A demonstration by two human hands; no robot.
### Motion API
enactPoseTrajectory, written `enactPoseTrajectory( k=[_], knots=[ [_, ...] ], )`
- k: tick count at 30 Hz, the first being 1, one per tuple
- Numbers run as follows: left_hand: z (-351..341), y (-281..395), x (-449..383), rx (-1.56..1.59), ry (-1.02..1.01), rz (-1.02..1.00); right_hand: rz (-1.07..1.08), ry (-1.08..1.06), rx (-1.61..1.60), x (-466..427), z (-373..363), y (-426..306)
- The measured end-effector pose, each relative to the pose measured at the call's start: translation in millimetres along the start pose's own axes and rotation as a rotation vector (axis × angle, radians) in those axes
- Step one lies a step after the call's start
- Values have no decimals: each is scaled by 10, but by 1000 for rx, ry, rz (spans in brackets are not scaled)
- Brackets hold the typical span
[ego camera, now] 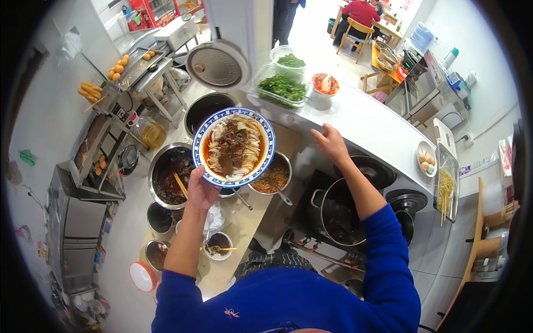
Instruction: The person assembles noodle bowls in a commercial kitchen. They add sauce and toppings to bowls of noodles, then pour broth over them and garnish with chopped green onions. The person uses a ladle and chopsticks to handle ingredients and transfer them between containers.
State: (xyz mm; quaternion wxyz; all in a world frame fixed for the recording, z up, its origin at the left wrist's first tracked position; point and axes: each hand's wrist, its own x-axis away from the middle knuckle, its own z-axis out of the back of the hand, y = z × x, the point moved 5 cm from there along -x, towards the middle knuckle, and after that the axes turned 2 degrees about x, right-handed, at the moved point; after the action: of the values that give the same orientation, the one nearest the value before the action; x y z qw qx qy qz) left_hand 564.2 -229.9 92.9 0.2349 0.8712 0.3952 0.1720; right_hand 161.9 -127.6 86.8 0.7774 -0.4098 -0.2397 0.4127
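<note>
My left hand (202,189) holds a white bowl with a blue-patterned rim (270,156) by its lower left edge. In the bowl lie pale noodles (252,143) topped with dark meat pieces (232,141), with red broth around them. To the right of the bowl, my right hand (331,143) is raised beside the white counter, fingers apart and holding nothing. Beyond it on the counter stand a tub of chopped green herbs (282,88), a second herb tub (291,61) and a bowl of red chopped food with a white spoon (325,84).
A large steel pot (329,224) sits on the stove at right. Left of and below the held bowl are a basin of dark food with chopsticks (156,183), a pot of vegetables (270,181) and a small white bowl (218,256). A person in red (361,14) sits far off.
</note>
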Motion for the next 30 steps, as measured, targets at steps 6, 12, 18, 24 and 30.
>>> enactPoseTrajectory(
  k=[6,12,18,24,30],
  knots=[
    [-304,-447,-165,-65,135,-7,105,131,-55,-796,-66,-182],
    [-392,-588,-618,-87,136,-8,296,182,19,-1359,19,-498],
    [-425,-692,-1139,-93,47,25,434,138,261,-1707,243,-799],
    [-384,-754,-1397,-49,49,45,612,201,162,-1811,249,-699],
    [-336,-722,-1484,-71,96,69,224,223,-140,-1910,113,-298]
  ],
)
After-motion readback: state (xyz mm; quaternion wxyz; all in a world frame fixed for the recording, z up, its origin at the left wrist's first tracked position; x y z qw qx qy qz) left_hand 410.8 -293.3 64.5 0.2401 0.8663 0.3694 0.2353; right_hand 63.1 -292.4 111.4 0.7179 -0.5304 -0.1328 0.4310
